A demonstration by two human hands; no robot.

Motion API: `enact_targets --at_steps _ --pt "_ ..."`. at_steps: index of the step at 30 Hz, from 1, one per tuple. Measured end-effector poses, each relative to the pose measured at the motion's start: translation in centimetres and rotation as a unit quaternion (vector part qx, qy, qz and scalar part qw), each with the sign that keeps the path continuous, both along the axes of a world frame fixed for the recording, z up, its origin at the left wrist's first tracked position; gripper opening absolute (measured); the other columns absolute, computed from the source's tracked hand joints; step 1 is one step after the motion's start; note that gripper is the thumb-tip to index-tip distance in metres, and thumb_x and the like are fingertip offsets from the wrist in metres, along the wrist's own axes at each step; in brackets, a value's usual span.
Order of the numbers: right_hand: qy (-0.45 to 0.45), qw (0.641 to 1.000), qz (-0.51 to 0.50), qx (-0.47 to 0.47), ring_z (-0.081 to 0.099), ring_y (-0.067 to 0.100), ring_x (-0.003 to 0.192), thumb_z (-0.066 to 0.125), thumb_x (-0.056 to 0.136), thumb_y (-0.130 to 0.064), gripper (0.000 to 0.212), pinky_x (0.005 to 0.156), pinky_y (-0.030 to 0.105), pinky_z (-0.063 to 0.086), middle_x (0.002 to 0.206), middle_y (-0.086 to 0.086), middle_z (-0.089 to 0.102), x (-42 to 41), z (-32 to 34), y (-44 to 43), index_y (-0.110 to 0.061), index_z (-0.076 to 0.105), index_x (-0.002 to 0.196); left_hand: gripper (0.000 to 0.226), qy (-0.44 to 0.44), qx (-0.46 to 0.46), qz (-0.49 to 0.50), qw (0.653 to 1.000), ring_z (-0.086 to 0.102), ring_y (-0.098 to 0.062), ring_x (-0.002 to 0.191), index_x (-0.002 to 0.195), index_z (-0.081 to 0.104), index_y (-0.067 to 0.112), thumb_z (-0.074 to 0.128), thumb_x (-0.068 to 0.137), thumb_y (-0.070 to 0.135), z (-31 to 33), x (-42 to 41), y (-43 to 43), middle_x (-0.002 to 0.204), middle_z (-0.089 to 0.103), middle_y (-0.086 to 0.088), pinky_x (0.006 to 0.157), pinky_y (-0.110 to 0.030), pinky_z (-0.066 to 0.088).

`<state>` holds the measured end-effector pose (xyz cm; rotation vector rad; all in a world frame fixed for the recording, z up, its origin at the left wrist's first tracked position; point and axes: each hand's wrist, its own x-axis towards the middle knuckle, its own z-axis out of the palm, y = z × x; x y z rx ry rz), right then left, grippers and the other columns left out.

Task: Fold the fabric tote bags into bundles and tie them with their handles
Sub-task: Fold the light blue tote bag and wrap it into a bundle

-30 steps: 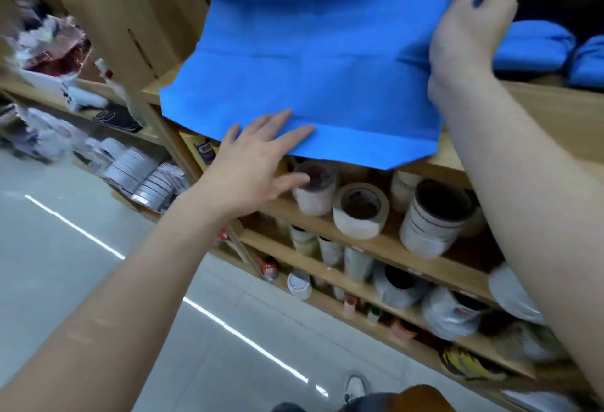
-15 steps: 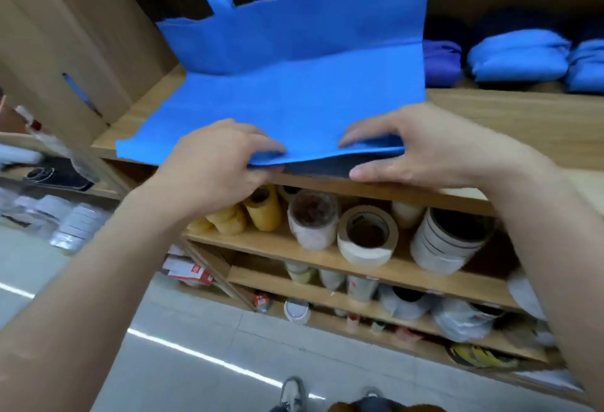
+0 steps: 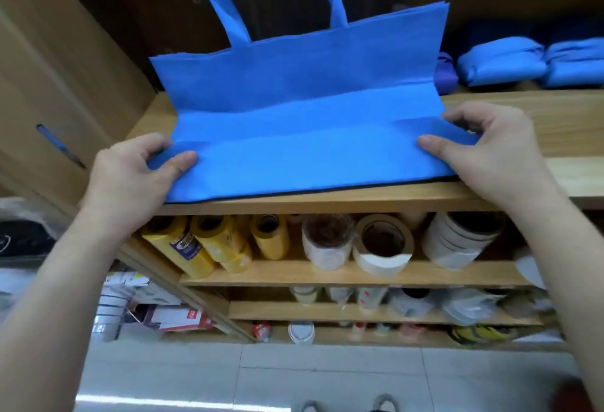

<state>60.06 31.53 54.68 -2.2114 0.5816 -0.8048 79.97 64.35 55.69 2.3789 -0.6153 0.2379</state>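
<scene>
A blue fabric tote bag (image 3: 304, 137) lies on the wooden shelf (image 3: 539, 123), its upper half leaning against the back with both handles (image 3: 228, 12) pointing up. Its bottom part is folded over into a flat band along the shelf's front edge. My left hand (image 3: 130, 176) pinches the left end of that band, thumb on top. At the band's right end my right hand (image 3: 483, 146) pinches the fabric the same way. Several tied blue bundles (image 3: 500, 60) and a purple one (image 3: 446, 73) sit at the shelf's back right.
A wooden side panel (image 3: 49, 68) closes the shelf on the left, with a blue pen (image 3: 60, 146) on it. Lower shelves hold yellow tape rolls (image 3: 209, 241), white tape rolls (image 3: 382, 245) and small bottles. Tiled floor (image 3: 294, 375) lies below.
The bag was held up and has come down onto the shelf. Both hands moved from the middle of the front edge out to its two ends, and the bottom is folded over.
</scene>
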Motion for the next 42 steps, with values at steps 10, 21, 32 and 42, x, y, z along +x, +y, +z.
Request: enact_targets --at_steps 10,21,32,42 --pt "0.188 0.942 -0.002 -0.276 0.041 0.028 0.13 0.069 0.085 -0.029 0.049 0.095 0.056 0.039 0.141 0.0 0.047 -0.2 0.5 0.9 -0.04 0.057 0.131 0.036 -0.227 0.188 -0.185 0.938 0.053 -0.034 0.114 0.121 0.068 0.022 0.066 0.088 0.008 -0.7 1.3 -0.9 0.12 0.062 -0.005 0.091 -0.055 0.046" --pt "0.331 0.898 0.259 -0.131 0.017 -0.02 0.136 0.065 0.058 -0.083 0.079 0.115 0.018 0.012 0.144 -0.045 0.027 -0.9 2.3 -1.7 -0.065 0.042 0.131 0.071 0.037 0.194 -0.304 0.932 0.022 0.014 0.139 0.139 0.04 0.053 0.071 0.078 0.033 -0.5 1.8 1.5 0.149 0.033 0.031 0.115 -0.009 0.013" --pt "0.141 0.975 0.133 0.109 0.062 0.007 0.072 0.071 0.061 -0.071 0.046 0.067 0.024 0.048 0.075 -0.016 0.071 -3.3 2.5 -2.4 -0.033 0.077 0.087 0.056 0.194 -0.096 -0.138 0.966 0.061 -0.009 0.076 0.086 0.076 0.033 0.08 0.048 0.073 1.4 2.4 4.2 0.073 0.068 0.013 0.077 -0.03 0.047" --pt "0.065 0.995 -0.068 0.036 0.067 0.024 0.081 0.072 0.088 -0.027 0.022 0.073 0.037 0.051 0.083 0.003 0.069 -0.7 0.9 0.5 -0.01 0.061 0.097 0.017 0.016 -0.023 0.018 0.999 0.047 -0.022 0.074 0.089 0.055 0.014 0.061 0.095 0.029 -0.2 1.7 1.3 0.078 0.053 -0.001 0.057 -0.035 0.034"
